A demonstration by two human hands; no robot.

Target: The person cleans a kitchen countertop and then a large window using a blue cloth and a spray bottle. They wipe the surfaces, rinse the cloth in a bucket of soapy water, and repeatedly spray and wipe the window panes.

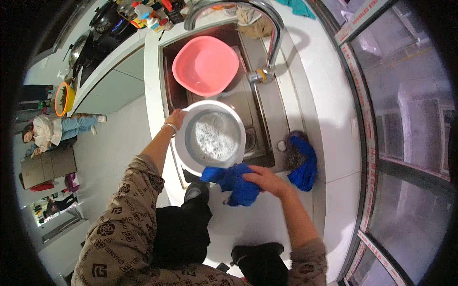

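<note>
A white basin [180, 145] of foamy, greyish water sits tilted at the near end of the sink. My left hand [176, 119], with a bangle at the wrist, grips its left rim. My right hand [268, 180] holds a bunched blue cloth [234, 185], which hangs by the basin's near edge; whether cloth and rim touch I cannot tell. Beyond, in the sink [255, 112], stands a pink basin [225, 57] that seems to hold clear water. Another blue cloth [307, 164] lies on the counter right of the sink, next to a dark mesh-like scrubber.
A chrome faucet [276, 45] arches over the sink's far right. Bottles [152, 24] crowd the back counter, near a stove with pans [105, 19]. A brown cloth [255, 28] lies behind the sink. Windows line the right. Far left, a person [57, 131] is near a yellow-orange basket [70, 99].
</note>
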